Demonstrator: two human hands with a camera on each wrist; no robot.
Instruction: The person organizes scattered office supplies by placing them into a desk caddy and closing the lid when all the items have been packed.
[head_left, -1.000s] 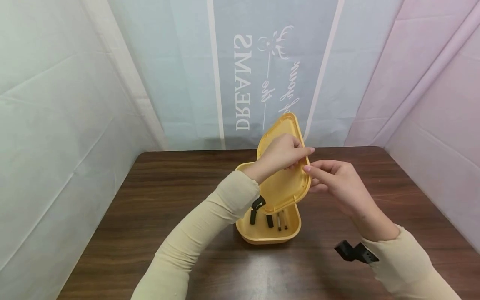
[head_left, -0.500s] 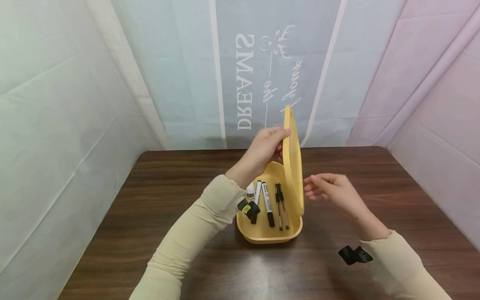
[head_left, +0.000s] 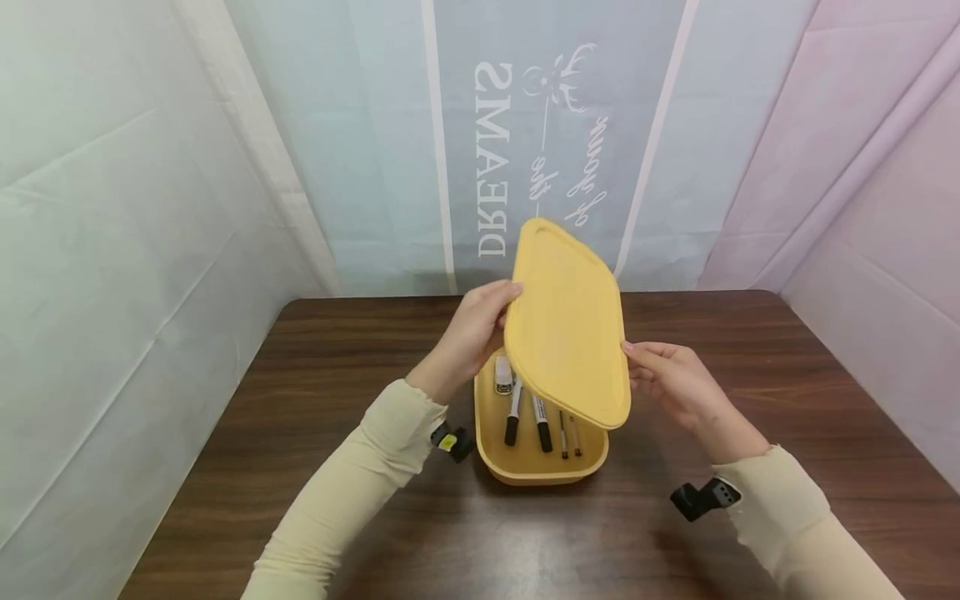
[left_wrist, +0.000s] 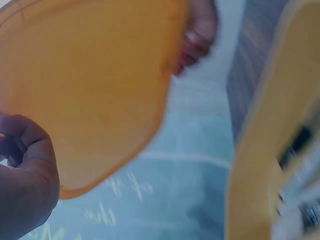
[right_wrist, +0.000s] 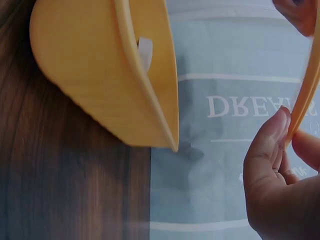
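Note:
A yellow lid (head_left: pixel 570 325) is held tilted above a yellow box (head_left: pixel 540 477), its smooth face toward the head camera. My left hand (head_left: pixel 474 333) grips the lid's left edge, thumb on the upper face. At the opposite edge, my right hand (head_left: pixel 675 383) pinches the rim between thumb and fingers, as the right wrist view also shows. Inside the box lie two black-capped white markers, the left marker (head_left: pixel 513 417) and the right marker (head_left: pixel 542 425), two thin pens (head_left: pixel 570 437) and a small white bottle (head_left: pixel 503 375). The lid covers the box's far part.
The box stands on a dark wooden table (head_left: pixel 360 375). Behind the table hangs a blue-grey cloth (head_left: pixel 382 167) with white lettering. Pale cloth walls (head_left: pixel 112 250) rise on the left and right.
The lid has turned over, so its smooth outer face shows instead of the rimmed inside. My left hand has moved left and down. My right hand let go of the rim, then took it again.

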